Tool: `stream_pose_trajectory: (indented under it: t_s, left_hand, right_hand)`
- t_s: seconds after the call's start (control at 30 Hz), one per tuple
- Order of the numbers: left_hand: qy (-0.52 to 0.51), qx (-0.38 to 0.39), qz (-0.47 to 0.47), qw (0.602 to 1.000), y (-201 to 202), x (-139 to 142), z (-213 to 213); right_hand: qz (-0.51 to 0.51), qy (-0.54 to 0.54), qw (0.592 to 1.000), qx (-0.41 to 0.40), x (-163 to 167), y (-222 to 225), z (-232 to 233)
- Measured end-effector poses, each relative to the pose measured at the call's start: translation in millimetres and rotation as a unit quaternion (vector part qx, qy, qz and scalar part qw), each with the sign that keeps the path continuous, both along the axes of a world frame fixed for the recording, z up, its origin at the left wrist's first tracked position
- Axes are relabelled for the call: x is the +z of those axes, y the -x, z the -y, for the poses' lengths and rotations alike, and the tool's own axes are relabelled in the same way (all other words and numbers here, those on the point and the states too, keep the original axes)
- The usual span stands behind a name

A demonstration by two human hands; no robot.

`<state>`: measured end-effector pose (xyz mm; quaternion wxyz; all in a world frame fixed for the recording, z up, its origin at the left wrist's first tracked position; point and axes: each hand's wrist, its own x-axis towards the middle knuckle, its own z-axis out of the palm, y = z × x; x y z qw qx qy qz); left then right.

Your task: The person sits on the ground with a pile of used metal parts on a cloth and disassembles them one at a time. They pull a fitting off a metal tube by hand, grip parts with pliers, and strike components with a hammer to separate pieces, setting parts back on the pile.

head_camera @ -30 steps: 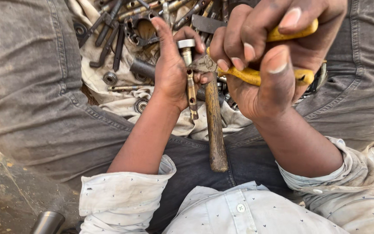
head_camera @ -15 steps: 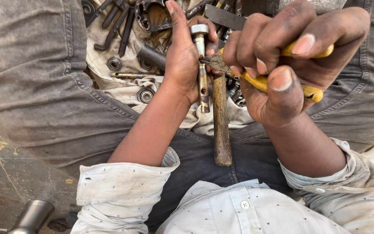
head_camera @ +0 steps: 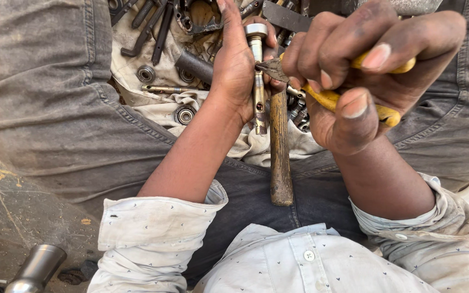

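A dirty cloth [head_camera: 158,108] across the person's lap carries round bearings [head_camera: 184,114], a dark cylinder [head_camera: 194,66] and wrenches [head_camera: 153,27] at eleven o'clock, a wooden handle [head_camera: 279,152] at centre.

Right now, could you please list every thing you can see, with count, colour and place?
long metal bolt-like part with round head: one, grey-brass, upright in left hand
yellow-handled pliers: one, in right hand, tips at the part
wooden hammer handle: one, brown, on lap
dirty cloth: one, beige, between thighs
round bearings: about three, steel, on cloth
dark wrenches and sockets: many, top
metal cylinder: one, bottom left
left hand: one
right hand: one
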<state>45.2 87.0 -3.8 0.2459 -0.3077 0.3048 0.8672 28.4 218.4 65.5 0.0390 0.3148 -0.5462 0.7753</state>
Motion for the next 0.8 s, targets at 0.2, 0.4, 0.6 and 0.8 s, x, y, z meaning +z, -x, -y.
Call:
stream_pose_trajectory:
  t_s: [0.2, 0.4, 0.6, 0.8]
  left_hand:
    - [0.008, 0.018, -0.026, 0.999, -1.6, -15.6, -1.6]
    - [0.011, 0.011, -0.002, 1.0, -0.4, -15.8, 0.9]
    - [0.027, 0.012, 0.074, 0.997, 2.1, -1.7, 2.3]
    - [0.023, -0.014, -0.061, 0.998, 4.4, -13.3, 0.6]
  right_hand:
    - [-0.04, 0.015, 0.999, 0.007, -3.5, 2.7, 9.8]
    - [-0.001, -0.002, 1.0, 0.016, -13.5, 1.7, 12.9]
    - [0.104, 0.03, 0.993, 0.035, -15.9, -3.1, 8.9]
    - [0.089, 0.034, 0.995, -0.013, -5.9, -9.9, 2.0]
